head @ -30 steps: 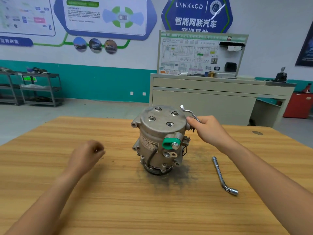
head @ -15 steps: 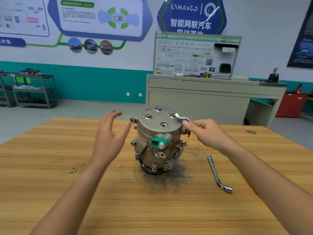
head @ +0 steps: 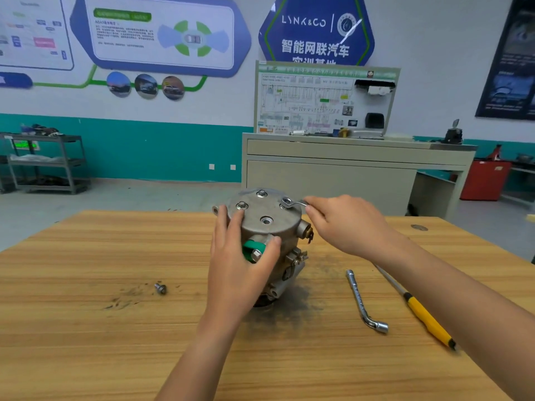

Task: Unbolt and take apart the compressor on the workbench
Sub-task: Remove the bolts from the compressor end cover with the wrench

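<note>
- At the middle of the frame, on the wooden workbench, the compressor stands on end with its cover plate up.
- Left hand wraps the housing, thumb round the front beside the green cap. Right hand pinches the handle of a small offset ring spanner, whose ring sits over a cover bolt at the plate's far right.
- My guess at the risk: under a hard pull the thin spanner could ride off the bolt head and round it. If the left grip slackens, the upright body could twist or tip.
- 1 loose bolt at lower left could roll away.
- Bench top is woodgrain, smeared with dark grime around the compressor. An L-shaped socket wrench and a yellow-handled screwdriver lie at right.
- Behind are a teal-banded wall with posters, a wiring training board on a grey cabinet, and a metal shelf trolley at far left.
</note>
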`<action>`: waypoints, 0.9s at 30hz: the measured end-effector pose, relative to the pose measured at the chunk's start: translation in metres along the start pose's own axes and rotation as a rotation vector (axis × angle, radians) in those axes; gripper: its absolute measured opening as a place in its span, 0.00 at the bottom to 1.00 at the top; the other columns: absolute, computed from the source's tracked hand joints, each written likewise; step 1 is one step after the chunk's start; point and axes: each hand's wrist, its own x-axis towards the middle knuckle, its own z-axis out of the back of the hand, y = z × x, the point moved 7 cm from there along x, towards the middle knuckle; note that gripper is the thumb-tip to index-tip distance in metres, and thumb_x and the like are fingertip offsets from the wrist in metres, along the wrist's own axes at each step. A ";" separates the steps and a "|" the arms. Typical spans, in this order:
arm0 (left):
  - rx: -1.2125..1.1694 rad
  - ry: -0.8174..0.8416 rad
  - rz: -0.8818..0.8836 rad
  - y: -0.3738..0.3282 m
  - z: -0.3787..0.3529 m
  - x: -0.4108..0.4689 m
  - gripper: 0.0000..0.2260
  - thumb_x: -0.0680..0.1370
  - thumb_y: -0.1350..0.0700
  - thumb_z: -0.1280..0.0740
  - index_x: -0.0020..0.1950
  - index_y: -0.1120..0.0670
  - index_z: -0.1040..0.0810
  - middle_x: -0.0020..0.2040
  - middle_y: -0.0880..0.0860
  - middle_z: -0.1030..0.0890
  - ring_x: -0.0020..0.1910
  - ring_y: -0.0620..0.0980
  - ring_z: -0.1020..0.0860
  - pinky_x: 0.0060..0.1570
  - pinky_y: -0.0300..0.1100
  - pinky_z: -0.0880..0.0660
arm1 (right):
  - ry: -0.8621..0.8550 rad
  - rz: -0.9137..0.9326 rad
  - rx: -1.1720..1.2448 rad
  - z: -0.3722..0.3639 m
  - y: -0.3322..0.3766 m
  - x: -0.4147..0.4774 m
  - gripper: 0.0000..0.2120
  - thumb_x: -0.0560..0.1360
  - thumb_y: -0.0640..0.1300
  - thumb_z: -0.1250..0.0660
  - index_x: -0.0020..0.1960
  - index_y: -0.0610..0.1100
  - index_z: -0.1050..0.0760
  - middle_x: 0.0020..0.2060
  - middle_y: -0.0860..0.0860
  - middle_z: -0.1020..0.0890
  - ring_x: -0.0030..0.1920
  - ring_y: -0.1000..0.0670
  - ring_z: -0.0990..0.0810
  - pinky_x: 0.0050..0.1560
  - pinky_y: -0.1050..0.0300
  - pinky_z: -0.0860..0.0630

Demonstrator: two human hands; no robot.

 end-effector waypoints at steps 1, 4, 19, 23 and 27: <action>-0.005 -0.022 -0.016 0.002 0.001 0.000 0.31 0.72 0.44 0.33 0.73 0.50 0.35 0.77 0.46 0.46 0.75 0.42 0.47 0.67 0.36 0.46 | -0.006 0.026 -0.059 0.002 0.003 0.001 0.17 0.81 0.51 0.52 0.62 0.49 0.28 0.47 0.47 0.19 0.48 0.44 0.21 0.38 0.55 0.31; -0.058 -0.003 -0.020 0.011 0.006 0.008 0.29 0.71 0.43 0.33 0.71 0.48 0.32 0.75 0.42 0.43 0.73 0.40 0.42 0.69 0.41 0.40 | 0.011 0.108 -0.207 0.008 0.009 0.001 0.18 0.81 0.51 0.53 0.63 0.48 0.30 0.43 0.46 0.19 0.44 0.43 0.22 0.33 0.56 0.37; -0.427 -0.362 0.133 0.011 -0.002 0.000 0.20 0.68 0.50 0.26 0.58 0.47 0.26 0.51 0.37 0.23 0.53 0.37 0.24 0.56 0.41 0.25 | -0.027 0.097 -0.492 -0.002 0.019 -0.018 0.12 0.82 0.46 0.51 0.59 0.43 0.33 0.30 0.50 0.28 0.36 0.43 0.23 0.23 0.58 0.49; -0.390 -0.400 0.099 0.011 -0.003 0.005 0.18 0.69 0.51 0.27 0.58 0.50 0.24 0.49 0.35 0.24 0.49 0.31 0.25 0.51 0.28 0.27 | -0.093 0.101 -0.490 0.003 0.017 -0.023 0.17 0.82 0.51 0.56 0.57 0.45 0.33 0.28 0.51 0.36 0.33 0.43 0.25 0.23 0.57 0.48; -0.473 -0.422 0.174 0.030 0.002 0.021 0.06 0.72 0.59 0.29 0.47 0.50 0.22 0.43 0.42 0.22 0.40 0.40 0.23 0.41 0.27 0.28 | -0.114 0.153 -0.453 0.007 0.017 -0.027 0.20 0.81 0.54 0.57 0.55 0.46 0.30 0.26 0.50 0.31 0.29 0.44 0.25 0.24 0.59 0.42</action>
